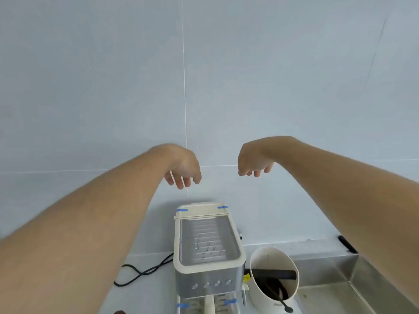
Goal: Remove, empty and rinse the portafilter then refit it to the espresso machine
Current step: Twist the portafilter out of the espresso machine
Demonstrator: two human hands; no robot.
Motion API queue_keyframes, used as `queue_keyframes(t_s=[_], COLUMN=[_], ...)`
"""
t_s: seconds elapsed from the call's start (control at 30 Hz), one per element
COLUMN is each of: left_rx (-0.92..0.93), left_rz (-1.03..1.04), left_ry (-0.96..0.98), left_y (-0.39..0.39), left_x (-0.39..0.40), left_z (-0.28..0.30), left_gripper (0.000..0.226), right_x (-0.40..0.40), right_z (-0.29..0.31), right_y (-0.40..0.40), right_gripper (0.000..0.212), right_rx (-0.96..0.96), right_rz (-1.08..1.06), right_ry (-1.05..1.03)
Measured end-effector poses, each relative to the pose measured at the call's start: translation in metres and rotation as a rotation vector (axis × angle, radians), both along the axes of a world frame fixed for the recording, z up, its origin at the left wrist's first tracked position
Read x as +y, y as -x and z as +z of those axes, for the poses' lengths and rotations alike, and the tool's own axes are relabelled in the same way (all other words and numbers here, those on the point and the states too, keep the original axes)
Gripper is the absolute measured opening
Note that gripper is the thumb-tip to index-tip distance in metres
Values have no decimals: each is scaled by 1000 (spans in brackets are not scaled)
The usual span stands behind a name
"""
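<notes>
Hanging limp from bent wrists, both hands were raised in front of the tiled wall (272, 75), well above the counter. Left hand (184, 167): fingers drooping downward, loosely spread, nothing in it. Right hand (254, 160): same posture, fingers curled slightly down, also holding nothing. The two hands were apart from each other, with a tile seam showing between them. Both forearms were bare and reached in from the lower corners of the view.

Below the hands, not touched by either, stood the espresso machine (208, 250): cream casing, steel front, a slotted grey tray on top. Blue tape strips marked its top corners and two more showed lower down by the drip area. A row of four round buttons (212, 284) ran across the steel front panel. The portafilter itself could not be made out; the area under the front panel was cut off by the bottom edge of the view, so whether it was fitted could not be told.

A black power cord (145, 271) looped over the white counter (140, 298) to the left of the machine. Just beside the machine on the right stood a cream knock box (273, 277), with a black bar across its mouth and dark residue inside. A dark spoon-like tool (286, 306) leaned out at its lower rim. Right of that lay a stainless sink (335, 288), partly hidden by the right forearm.
</notes>
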State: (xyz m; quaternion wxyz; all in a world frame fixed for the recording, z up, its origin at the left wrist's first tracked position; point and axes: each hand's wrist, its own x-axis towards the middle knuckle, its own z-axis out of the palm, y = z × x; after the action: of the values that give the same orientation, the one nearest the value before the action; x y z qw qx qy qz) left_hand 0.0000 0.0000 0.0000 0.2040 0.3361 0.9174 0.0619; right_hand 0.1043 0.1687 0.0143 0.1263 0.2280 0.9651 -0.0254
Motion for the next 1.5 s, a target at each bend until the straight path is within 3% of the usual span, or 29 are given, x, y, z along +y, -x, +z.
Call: queue_keyframes(t_s=[0.4, 0.67, 0.87, 1.13, 1.23, 1.37, 1.5], left_rx=[-142, -210, -124, -70, 71, 199, 199], left_rz=[-56, -126, -187, -411, -518, -618, -629], left_ry=[11, -13, -305, -367, -297, -255, -297], left_y=[-15, -11, -13, -29, -26, -19, -15], left_x=[-1, -16, -25, -30, -31, -32, -31], left_z=[-96, -135, -159, -206, -218, -228, -236], left_gripper=[21, 20, 18, 45, 55, 66, 71], right_x=[-7, 4, -3, -40, -58, -83, -109], right_z=[-108, -176, -220, -301, -325, -348, -360], right_y=[-47, -71, -92, -111, -112, -112, -108], right_gripper=[28, 25, 36, 31, 31, 34, 35], right_rx=[-265, -312, -280, -76, 17, 129, 252], right_rz=[29, -7, -60, -367, -508, -638, -765], right_ry=[15, 160, 302, 888, 1104, 1325, 1521])
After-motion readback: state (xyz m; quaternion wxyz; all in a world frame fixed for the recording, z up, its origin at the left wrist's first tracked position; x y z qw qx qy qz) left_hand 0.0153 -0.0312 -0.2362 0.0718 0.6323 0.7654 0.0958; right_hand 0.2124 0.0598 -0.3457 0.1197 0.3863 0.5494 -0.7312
